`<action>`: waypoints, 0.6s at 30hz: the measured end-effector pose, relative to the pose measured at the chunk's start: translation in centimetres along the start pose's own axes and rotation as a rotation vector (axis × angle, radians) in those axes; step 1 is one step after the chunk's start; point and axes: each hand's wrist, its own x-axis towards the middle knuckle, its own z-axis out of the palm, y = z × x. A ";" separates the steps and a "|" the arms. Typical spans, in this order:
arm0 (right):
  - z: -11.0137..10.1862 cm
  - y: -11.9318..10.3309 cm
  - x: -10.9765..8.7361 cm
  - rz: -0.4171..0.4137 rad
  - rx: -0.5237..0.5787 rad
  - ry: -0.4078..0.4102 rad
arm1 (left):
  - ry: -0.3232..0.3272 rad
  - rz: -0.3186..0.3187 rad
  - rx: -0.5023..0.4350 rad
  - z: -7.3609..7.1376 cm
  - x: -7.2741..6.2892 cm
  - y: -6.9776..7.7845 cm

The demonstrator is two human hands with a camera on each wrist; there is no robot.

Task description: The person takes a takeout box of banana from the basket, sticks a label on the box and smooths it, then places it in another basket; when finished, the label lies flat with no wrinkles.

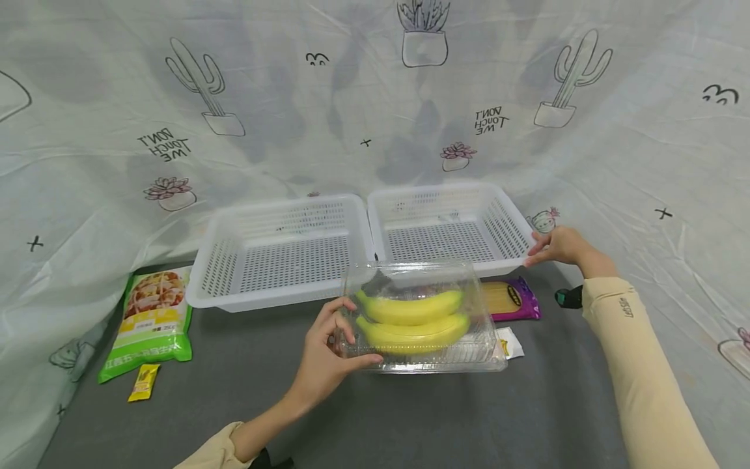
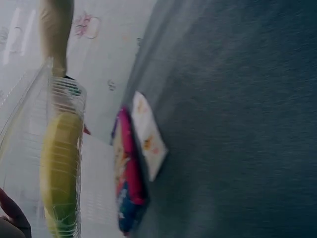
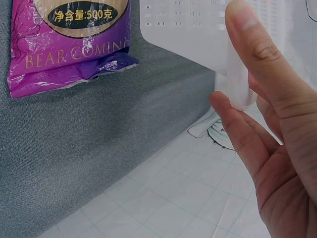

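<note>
My left hand grips the left side of a clear plastic box, thumb at its front edge. Two yellow bananas lie inside it. The box is raised off the dark table; in the left wrist view one banana shows through its ribbed wall. At the right, my right hand pinches the front right corner of a white perforated basket between thumb and fingers. The right wrist view shows the thumb above the basket rim and fingers beneath.
Beside it stands a second white basket. A purple packet and a small white sachet lie partly behind the box. At left are a green food bag and a small yellow packet. A printed cloth hangs behind.
</note>
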 end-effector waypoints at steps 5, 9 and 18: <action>0.0 0.0 0.1 0.012 -0.006 0.012 | 0.030 0.025 0.045 -0.5 -1.9 -0.4; 0.1 0.2 0.3 0.008 -0.013 0.014 | 0.061 0.034 0.072 -1.0 -3.4 -0.2; 0.0 0.2 0.3 0.011 -0.031 0.013 | 0.078 -0.003 0.068 -3.5 -6.4 -3.9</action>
